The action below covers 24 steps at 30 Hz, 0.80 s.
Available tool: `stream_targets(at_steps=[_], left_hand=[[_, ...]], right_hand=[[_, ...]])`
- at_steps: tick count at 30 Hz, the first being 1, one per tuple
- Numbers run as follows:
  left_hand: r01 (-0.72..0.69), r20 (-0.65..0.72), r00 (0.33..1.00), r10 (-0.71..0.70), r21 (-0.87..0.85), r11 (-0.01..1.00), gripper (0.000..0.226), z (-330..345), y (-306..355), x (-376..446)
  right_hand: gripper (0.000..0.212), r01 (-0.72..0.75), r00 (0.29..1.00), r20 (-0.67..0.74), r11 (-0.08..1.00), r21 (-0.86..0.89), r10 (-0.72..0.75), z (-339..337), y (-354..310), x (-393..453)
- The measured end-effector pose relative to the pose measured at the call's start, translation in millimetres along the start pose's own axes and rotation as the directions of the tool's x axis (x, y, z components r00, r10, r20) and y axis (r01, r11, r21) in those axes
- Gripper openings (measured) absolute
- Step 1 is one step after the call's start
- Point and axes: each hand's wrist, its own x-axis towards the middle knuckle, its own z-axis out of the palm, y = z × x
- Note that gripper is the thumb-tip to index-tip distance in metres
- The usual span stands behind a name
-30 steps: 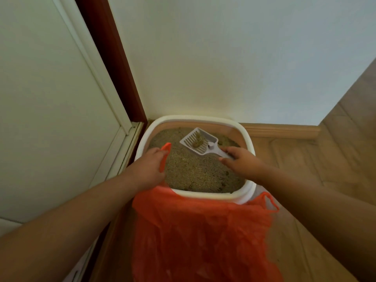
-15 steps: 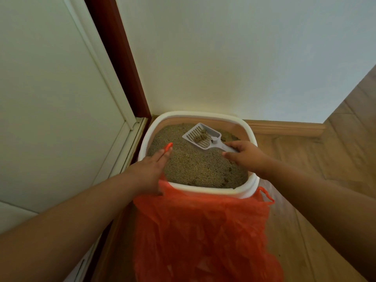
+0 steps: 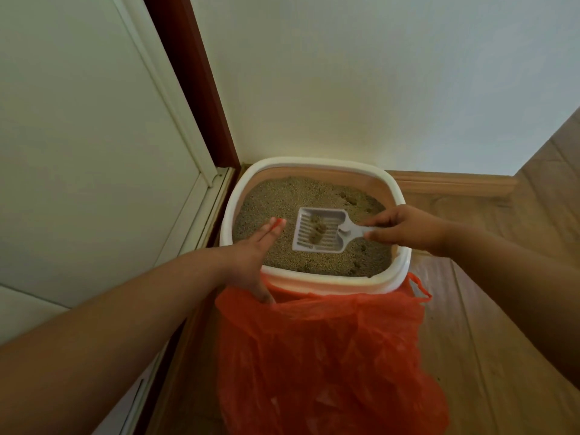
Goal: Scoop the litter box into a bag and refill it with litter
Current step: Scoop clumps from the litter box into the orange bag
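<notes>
Carrying loaded scoop level, right hand pinching handle; left hand fingers straight, should spread near bag mouth first.

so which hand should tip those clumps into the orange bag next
Right. The right hand already grips the scoop by its handle, with the clumps on it over the litter box. The left hand is flat, thumb tucked in the orange bag, probably better holding it open.
</notes>
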Motion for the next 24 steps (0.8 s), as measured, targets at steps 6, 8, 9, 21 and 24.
stream_targets(at_steps=[6, 8, 9, 21, 24], left_hand=[[-0.011, -0.207, 0.978, -0.023, -0.164, 0.986, 0.115, 0.7, -0.5, 2.9], [-0.027, -0.308, 0.95, -0.041, -0.212, 0.977, 0.078, -1.3, -0.7, 3.1], [-0.013, -0.343, 0.937, -0.07, -0.234, 0.972, 0.061, -2.1, -0.7, 2.4], [0.271, 0.039, 0.946, -0.321, 0.444, 0.854, 0.059, -20.5, 37.7, -15.8], [0.171, 0.102, 0.953, -0.284, 0.595, 0.785, 0.033, -24.8, 50.2, -19.0]], right_hand=[[0.019, -0.029, 0.992, 0.119, 0.993, -0.111, 0.043, 12.3, 3.1, -6.5], [0.019, -0.036, 0.989, 0.139, 0.993, -0.116, 0.052, 15.4, 4.4, -7.5], [0.019, -0.043, 0.988, 0.144, 0.994, -0.103, 0.058, 16.3, 4.7, -7.6], [0.021, -0.076, 0.987, 0.142, 0.997, 0.004, 0.075, 13.2, 7.3, -6.9], [0.02, -0.079, 0.987, 0.144, 0.997, 0.016, 0.076, 13.4, 4.7, -8.6]])
